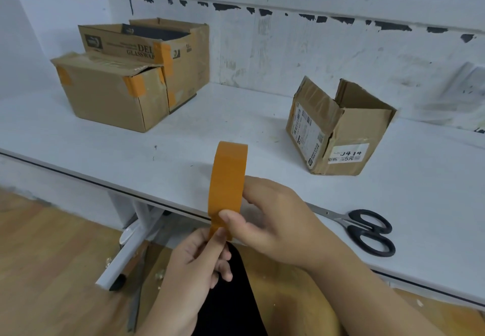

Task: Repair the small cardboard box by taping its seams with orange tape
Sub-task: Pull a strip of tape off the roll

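Both hands, L (pixel 194 259) & R (pixel 273 220), pinch orange tape roll (pixel 227 178)

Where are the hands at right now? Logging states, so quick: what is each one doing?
Left hand: pinching the loose end of the orange tape at the roll's bottom.
Right hand: closed around the tape roll, holding it upright.
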A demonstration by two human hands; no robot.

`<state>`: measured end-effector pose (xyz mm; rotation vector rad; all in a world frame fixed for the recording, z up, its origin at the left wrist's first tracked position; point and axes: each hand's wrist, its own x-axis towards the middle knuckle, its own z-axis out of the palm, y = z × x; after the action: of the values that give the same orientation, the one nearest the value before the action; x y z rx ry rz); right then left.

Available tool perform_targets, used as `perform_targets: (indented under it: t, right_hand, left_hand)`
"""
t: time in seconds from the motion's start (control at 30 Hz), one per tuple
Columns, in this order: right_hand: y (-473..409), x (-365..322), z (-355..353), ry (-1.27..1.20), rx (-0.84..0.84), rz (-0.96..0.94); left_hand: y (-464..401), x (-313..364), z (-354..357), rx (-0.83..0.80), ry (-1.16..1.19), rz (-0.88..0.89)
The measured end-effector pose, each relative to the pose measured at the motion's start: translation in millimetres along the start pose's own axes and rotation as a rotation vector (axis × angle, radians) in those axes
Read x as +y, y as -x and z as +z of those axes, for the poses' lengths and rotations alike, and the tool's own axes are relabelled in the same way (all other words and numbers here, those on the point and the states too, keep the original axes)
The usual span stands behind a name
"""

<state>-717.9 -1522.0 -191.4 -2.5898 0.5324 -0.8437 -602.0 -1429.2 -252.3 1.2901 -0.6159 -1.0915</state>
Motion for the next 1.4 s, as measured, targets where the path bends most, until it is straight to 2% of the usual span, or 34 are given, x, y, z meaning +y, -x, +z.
perform_targets:
  t: [0.3, 0.73, 0.93, 1.13, 1.4]
  right_hand:
    - [0, -1, 1, 0.024, -0.015, 0.035]
    - [-1, -1, 5, 0.087, 0.007, 0.092]
    - [-1, 0, 7, 0.112, -0.011, 0.101]
    - [-2, -1, 9, 0.133, -0.017, 0.128]
    - [-1, 0, 9, 0.123, -0.011, 0.185]
  left_hand:
    - [7, -1, -6, -0.016, 0.032, 0.045]
    - [16, 1, -3, -0.013, 0.146, 0.014]
    - [28, 0, -10, -0.011, 0.129, 0.077]
    - [39, -10, -14, 0.046, 0.141, 0.016]
    - [31, -27, -18, 0.024, 0.174, -0.027]
